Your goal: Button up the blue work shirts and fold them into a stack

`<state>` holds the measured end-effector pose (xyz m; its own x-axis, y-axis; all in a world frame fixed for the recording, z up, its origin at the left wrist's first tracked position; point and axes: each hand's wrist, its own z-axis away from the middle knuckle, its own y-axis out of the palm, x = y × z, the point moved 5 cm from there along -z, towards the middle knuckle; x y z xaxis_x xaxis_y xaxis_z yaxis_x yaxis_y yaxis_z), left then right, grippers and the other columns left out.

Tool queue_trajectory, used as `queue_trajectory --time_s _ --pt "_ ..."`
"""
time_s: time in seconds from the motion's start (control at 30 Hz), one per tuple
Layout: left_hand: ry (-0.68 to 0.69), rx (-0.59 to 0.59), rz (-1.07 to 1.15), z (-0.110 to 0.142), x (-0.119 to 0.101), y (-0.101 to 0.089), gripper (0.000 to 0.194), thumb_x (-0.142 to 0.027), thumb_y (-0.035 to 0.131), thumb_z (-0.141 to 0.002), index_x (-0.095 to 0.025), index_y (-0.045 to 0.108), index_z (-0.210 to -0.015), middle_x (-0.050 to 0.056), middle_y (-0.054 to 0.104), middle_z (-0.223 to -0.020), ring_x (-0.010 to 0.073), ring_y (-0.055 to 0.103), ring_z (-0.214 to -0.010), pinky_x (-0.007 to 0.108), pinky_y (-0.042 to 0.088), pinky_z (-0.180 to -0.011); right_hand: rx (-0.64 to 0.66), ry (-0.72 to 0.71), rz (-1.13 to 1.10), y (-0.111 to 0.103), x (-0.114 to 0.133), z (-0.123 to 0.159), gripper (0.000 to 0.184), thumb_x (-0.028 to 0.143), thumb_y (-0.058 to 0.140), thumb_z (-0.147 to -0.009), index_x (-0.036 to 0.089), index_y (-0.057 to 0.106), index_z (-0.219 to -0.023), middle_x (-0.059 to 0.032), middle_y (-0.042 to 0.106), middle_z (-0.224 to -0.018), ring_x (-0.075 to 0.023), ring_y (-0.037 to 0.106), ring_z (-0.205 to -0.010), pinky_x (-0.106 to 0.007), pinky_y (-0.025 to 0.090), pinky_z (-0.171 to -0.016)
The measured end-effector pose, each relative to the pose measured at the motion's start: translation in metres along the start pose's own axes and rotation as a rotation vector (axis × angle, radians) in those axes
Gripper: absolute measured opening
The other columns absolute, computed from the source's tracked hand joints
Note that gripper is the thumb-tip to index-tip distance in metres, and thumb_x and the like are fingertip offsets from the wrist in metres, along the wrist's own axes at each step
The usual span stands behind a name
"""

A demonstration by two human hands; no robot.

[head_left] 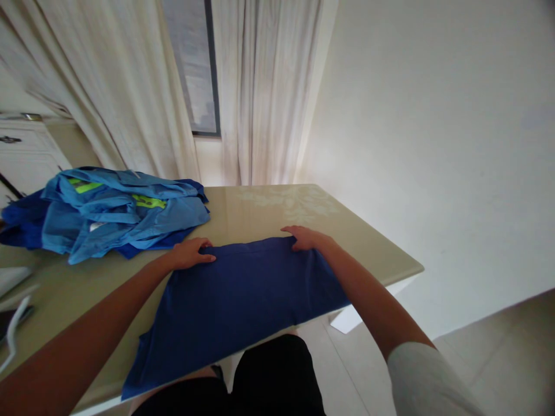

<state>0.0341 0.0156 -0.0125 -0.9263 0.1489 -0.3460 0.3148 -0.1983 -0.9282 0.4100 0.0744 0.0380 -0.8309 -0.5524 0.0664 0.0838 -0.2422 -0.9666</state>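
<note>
A dark blue piece of clothing (255, 283) lies folded and flat along the table's near edge, its lower side reaching down to that edge. My left hand (193, 254) rests at its far left corner, thumb and fingers apart. At the far right corner is my right hand (307, 238), with its fingers stretched leftward past the fold and the thumb lying on the fabric. Both hands touch the cloth without visibly gripping it. Part of its right side is hidden under my right forearm.
A heap of light blue and dark blue clothes (125, 214) with yellow-green patches lies at the table's far left. A white hanger-like object (17, 323) is at the left edge. The beige table (364, 242) ends at right near a white wall (433, 144). Curtains (269, 92) hang behind.
</note>
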Motion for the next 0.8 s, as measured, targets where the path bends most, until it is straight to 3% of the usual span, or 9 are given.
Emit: queue_trajectory --time_s 0.1,0.27,0.37,0.5,0.57,0.63,0.7,0.8 --pt "0.060 0.107 0.041 0.000 -0.007 -0.007 0.062 -0.066 0.064 -0.073 -0.020 0.075 -0.113 0.011 0.076 -0.120 0.0318 0.070 -0.113 0.037 0.053 -0.100 0.211 0.060 0.040 -0.002 0.011 -0.014 0.090 0.024 0.087 -0.070 0.024 0.052 -0.152 -0.0143 0.060 -0.148 -0.0333 0.059 -0.133 -0.043 0.046 -0.110" --pt "0.057 0.181 -0.021 0.010 -0.018 -0.013 0.048 -0.058 0.065 -0.071 -0.021 0.077 -0.099 0.010 0.078 -0.109 0.0326 0.070 -0.106 0.040 0.054 -0.097 0.186 0.093 0.191 -0.012 0.016 -0.023 0.087 0.031 0.097 -0.058 0.029 0.065 -0.139 -0.0155 0.061 -0.145 -0.0429 0.049 -0.140 -0.062 0.034 -0.115" --pt "0.054 0.184 -0.019 0.014 -0.020 -0.018 0.047 -0.055 0.067 -0.071 -0.021 0.075 -0.102 0.011 0.077 -0.116 0.0318 0.070 -0.109 0.040 0.053 -0.099 0.226 0.025 0.136 -0.012 0.012 -0.021 0.073 0.029 0.093 -0.062 0.027 0.070 -0.132 -0.0132 0.066 -0.139 -0.0384 0.057 -0.132 -0.052 0.042 -0.109" --pt "0.079 0.242 -0.054 0.005 -0.030 -0.040 0.044 -0.049 0.066 -0.073 -0.019 0.074 -0.105 0.010 0.078 -0.110 0.0286 0.072 -0.102 0.035 0.056 -0.089 0.290 -0.045 -0.015 -0.022 -0.004 -0.012 0.067 0.030 0.090 -0.066 0.019 0.070 -0.129 -0.0110 0.072 -0.128 -0.0301 0.069 -0.113 -0.032 0.052 -0.087" --pt "0.102 0.201 -0.105 -0.015 -0.045 -0.066 0.036 -0.044 0.068 -0.074 -0.019 0.076 -0.098 0.009 0.078 -0.103 0.0284 0.072 -0.098 0.034 0.055 -0.088 0.230 -0.046 -0.012 -0.045 -0.020 -0.005 0.070 0.036 0.091 -0.067 0.018 0.068 -0.131 -0.0114 0.073 -0.127 -0.0295 0.069 -0.110 -0.029 0.051 -0.081" --pt "0.122 0.084 -0.168 -0.044 -0.068 -0.102 0.025 -0.038 0.067 -0.077 -0.018 0.076 -0.090 0.010 0.078 -0.097 0.0289 0.071 -0.097 0.036 0.054 -0.091 0.130 -0.042 0.056 -0.084 -0.039 0.007 0.066 0.038 0.089 -0.072 0.017 0.069 -0.130 -0.0116 0.074 -0.123 -0.0290 0.070 -0.109 -0.029 0.051 -0.081" --pt "0.126 -0.102 -0.228 -0.078 -0.097 -0.146 0.024 -0.035 0.064 -0.084 -0.017 0.077 -0.094 0.011 0.077 -0.098 0.0303 0.070 -0.100 0.041 0.051 -0.095 -0.006 0.007 0.189 -0.136 -0.063 0.025 0.049 0.038 0.082 -0.080 0.018 0.072 -0.123 -0.0112 0.076 -0.117 -0.0289 0.070 -0.108 -0.030 0.050 -0.084" --pt "0.111 -0.375 -0.244 -0.123 -0.141 -0.210 0.038 -0.038 0.053 -0.096 -0.015 0.072 -0.120 0.015 0.072 -0.119 0.0342 0.063 -0.116 0.051 0.046 -0.103 -0.321 0.202 0.402 -0.225 -0.094 0.061 0.035 0.041 0.071 -0.090 0.021 0.073 -0.119 -0.0109 0.077 -0.112 -0.0310 0.070 -0.107 -0.035 0.050 -0.086"
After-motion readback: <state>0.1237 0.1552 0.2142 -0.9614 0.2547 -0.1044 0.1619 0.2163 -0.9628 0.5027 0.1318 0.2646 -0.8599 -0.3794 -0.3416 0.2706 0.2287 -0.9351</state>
